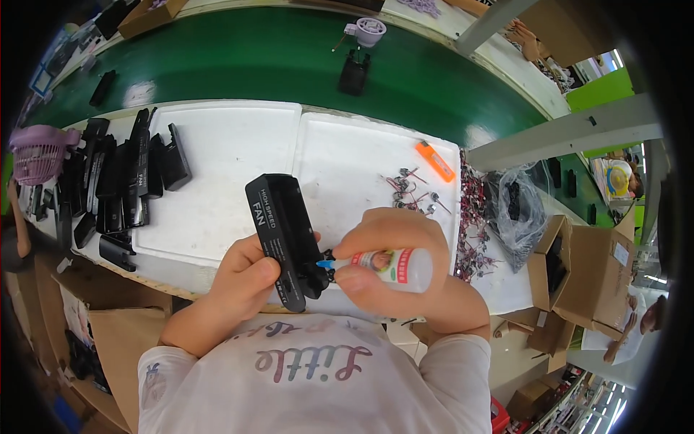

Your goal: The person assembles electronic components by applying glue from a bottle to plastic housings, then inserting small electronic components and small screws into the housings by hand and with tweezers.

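Left hand point(237, 278) grips one long black plastic casing point(282, 217), angled forward-left; right hand point(399, 235), one white plastic bottle point(415, 270) pointing left toward it.

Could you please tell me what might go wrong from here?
The right hand holds a bottle with its blue tip pointing toward the black housing; too hard a squeeze might smear it. The loose wired parts lie near that hand and could get knocked.
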Demonstrator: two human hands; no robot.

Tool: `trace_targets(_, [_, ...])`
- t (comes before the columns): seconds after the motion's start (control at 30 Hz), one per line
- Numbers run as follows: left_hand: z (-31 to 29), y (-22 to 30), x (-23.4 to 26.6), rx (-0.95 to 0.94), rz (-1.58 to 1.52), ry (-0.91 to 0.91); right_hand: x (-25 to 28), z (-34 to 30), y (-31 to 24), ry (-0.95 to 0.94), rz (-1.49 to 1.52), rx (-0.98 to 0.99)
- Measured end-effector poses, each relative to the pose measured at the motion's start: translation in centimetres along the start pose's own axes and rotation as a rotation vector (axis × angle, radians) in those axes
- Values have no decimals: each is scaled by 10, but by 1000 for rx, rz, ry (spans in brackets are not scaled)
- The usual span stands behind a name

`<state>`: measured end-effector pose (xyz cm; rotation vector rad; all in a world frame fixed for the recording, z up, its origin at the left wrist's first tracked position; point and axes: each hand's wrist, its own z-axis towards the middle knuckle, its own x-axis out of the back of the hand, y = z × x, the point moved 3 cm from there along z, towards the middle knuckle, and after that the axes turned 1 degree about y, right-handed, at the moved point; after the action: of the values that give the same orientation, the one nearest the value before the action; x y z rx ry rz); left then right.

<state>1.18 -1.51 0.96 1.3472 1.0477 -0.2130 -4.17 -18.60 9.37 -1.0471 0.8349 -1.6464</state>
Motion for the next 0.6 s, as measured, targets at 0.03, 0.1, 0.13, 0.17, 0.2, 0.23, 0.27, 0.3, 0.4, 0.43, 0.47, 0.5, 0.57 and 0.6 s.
trace_targets(0.03, [0, 0, 0, 4, -2, -4, 0, 0, 0, 3, -4, -3])
trace_targets(0.1, [-2, 0, 0, 3, 10, 16, -1, 1, 0, 6, 16, 23])
trace_targets(0.13, [-2, 1, -1, 4, 10, 18, -2, 1, 0, 6, 17, 22])
trace_targets(0.17, [-2, 2, -1, 3, 13, 21, -3, 1, 0, 6, 14, 36])
trace_targets(0.2, [-2, 2, -1, 3, 15, 24, -4, 1, 1, 5, 12, 49])
trace_targets(0.23, [-2, 2, -2, 3, 15, 24, -5, 1, 1, 5, 11, 48])
trace_targets(0.27, [-2, 2, -3, 2, 10, 26, -6, 1, 2, 10, 14, 56])
trace_targets(0.3, [-2, 3, -3, 0, 6, 28, -6, 1, 2, 15, 16, 63])
trace_targets(0.4, [-2, 4, -4, 5, 23, 32, -6, 2, 1, 3, 10, 70])
trace_targets(0.43, [-2, 3, -3, 5, 22, 31, -6, 1, 1, 4, 9, 70])
trace_targets(0.47, [-2, 3, -3, 2, 24, 32, -7, 1, 1, 12, 15, 75])
trace_targets(0.5, [-1, 3, -3, 0, 27, 32, -7, 1, 1, 21, 20, 81])
trace_targets(0.57, [-2, 4, -3, 0, 36, 37, -9, 0, 3, 28, 24, 82])
trace_targets(0.6, [-2, 4, -3, -1, 46, 42, -10, 0, 3, 35, 29, 84])
